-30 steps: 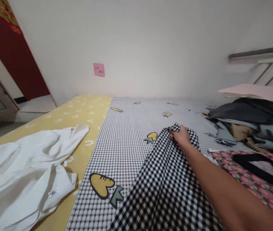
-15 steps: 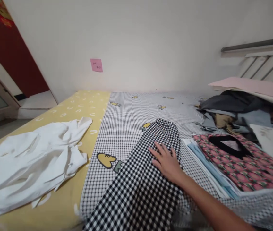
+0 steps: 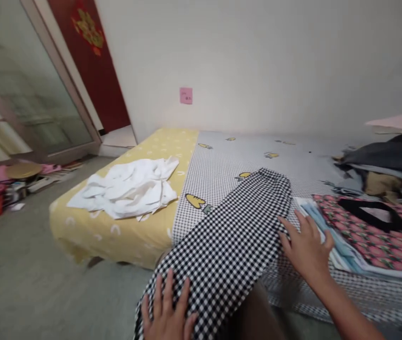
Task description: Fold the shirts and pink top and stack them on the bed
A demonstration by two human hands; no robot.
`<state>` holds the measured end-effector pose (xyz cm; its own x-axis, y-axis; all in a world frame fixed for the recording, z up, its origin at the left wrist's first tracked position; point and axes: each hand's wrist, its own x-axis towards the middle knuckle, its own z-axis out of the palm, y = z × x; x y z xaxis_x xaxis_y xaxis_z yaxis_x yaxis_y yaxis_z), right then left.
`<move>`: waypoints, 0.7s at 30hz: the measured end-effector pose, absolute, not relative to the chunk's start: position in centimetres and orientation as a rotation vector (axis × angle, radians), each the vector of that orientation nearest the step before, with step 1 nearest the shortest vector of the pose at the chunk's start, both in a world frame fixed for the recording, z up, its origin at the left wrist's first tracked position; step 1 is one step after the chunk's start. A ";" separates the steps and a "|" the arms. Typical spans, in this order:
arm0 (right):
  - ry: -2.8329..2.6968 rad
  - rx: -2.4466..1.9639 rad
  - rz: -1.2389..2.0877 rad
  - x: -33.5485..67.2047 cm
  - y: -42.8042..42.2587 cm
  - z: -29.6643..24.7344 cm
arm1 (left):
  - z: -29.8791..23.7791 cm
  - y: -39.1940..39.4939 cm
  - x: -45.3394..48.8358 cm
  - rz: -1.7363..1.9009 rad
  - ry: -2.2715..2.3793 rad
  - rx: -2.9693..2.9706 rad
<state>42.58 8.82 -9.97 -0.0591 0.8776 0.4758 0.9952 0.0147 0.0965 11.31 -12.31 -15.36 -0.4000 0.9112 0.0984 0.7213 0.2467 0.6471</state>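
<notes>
Okay, room first: grey floor (image 3: pixel 55 264), glass door (image 3: pixel 34 85), white wall (image 3: pixel 275 61) with a pink square note (image 3: pixel 185 95). A low mattress (image 3: pixel 172 236) runs along the wall, with a yellow sheet (image 3: pixel 112 236) and a small-check sheet (image 3: pixel 218 189). White shirt (image 3: pixel 126 189) sits on the yellow; strawberry-print cloth (image 3: pixel 374 245) lies right, on blue folded fabric (image 3: pixel 323 241), dark clothes (image 3: pixel 388 160) beyond. Black-and-white gingham garment (image 3: pixel 222 255) lies across the check, near end over the mattress edge. Both hands open, fingers spread: left hand (image 3: pixel 167 314) flat on the near end, right hand (image 3: pixel 307 248) at its side edge.
</notes>
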 end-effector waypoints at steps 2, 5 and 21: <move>-2.110 -1.758 -0.499 38.7 9.3 -9.0 | -13.5 -11.0 12.4 0.920 2.064 1.602; -2.323 -1.660 -0.193 34.3 11.2 -10.0 | -12.5 -8.9 12.9 0.812 1.833 1.674; -2.435 -1.685 -0.053 34.0 13.4 -15.4 | -19.1 -13.5 1.1 1.111 1.962 0.339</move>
